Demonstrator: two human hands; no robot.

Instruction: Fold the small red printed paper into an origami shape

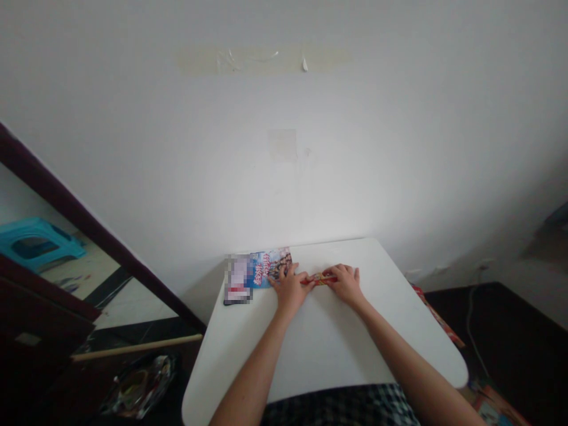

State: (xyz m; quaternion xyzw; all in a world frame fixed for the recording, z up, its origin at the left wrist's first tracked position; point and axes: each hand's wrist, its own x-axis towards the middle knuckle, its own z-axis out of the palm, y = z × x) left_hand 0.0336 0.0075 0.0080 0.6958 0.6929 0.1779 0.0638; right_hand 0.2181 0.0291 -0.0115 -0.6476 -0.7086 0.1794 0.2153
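A narrow red and yellow strip, perhaps folded printed paper [320,279], lies across the white table [328,349] between my hands. My left hand [290,289] pinches its left end, with the other fingers spread over the edge of a printed leaflet. On the strip's right end, the fingers of my right hand [346,284] press down. The blue leaflet [261,272] with red lettering and a group of people lies flat beside my left hand. Its left part is pixelated, so I cannot make out what is there.
A wall [275,195] with tape marks rises behind the table. On the left are a dark door frame [110,236], a blue plastic stool [39,239] and a bin with a black bag [139,384]. Printed cardboard [494,408] and a cable [471,319] lie at the right.
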